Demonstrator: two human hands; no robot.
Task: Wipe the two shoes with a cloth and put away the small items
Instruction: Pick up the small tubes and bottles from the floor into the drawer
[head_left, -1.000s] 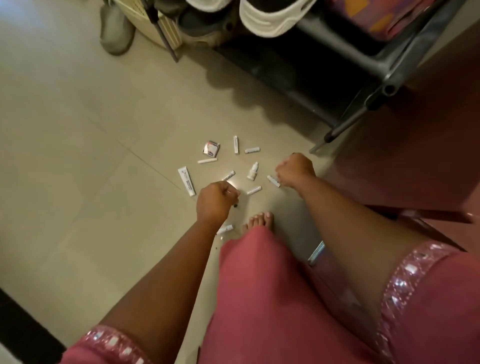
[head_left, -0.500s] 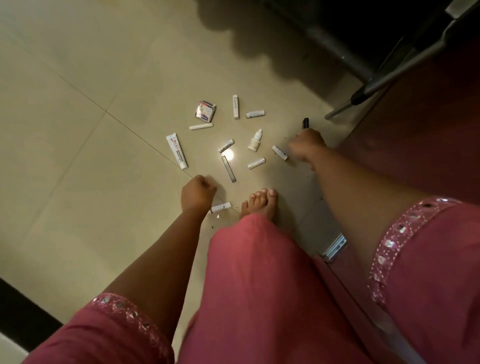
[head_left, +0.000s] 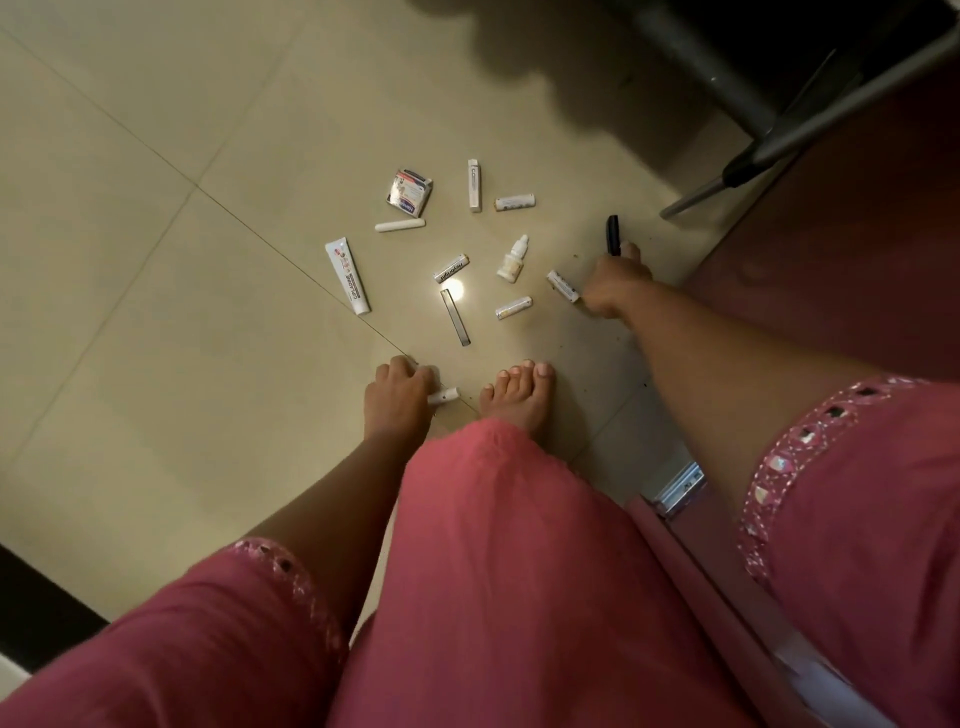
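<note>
Several small items lie scattered on the beige tiled floor: a white ointment tube (head_left: 347, 275), a small printed box (head_left: 410, 192), a slim white box (head_left: 474, 184), a dropper bottle (head_left: 514, 258), a dark flat stick (head_left: 455, 317) and white cylinders such as one (head_left: 513, 307). My left hand (head_left: 397, 395) is curled with its fingertips on one end of a small white cylinder (head_left: 445, 396) lying beside my foot. My right hand (head_left: 615, 288) grips a black pen-like item (head_left: 613, 235), which sticks out away from me. Another white cylinder (head_left: 562, 285) lies against that hand. No shoes or cloth are in view.
My bare foot (head_left: 519, 400) stands just below the scattered items. A dark rack's metal legs (head_left: 779, 124) slant across the top right. A dark red floor strip (head_left: 831, 234) runs along the right. A small metal fitting (head_left: 680, 486) sits by my right leg.
The view tilted down and the rack with shoes left the frame. My left hand drew back to the cylinder by my foot. My right hand picked up the black item.
</note>
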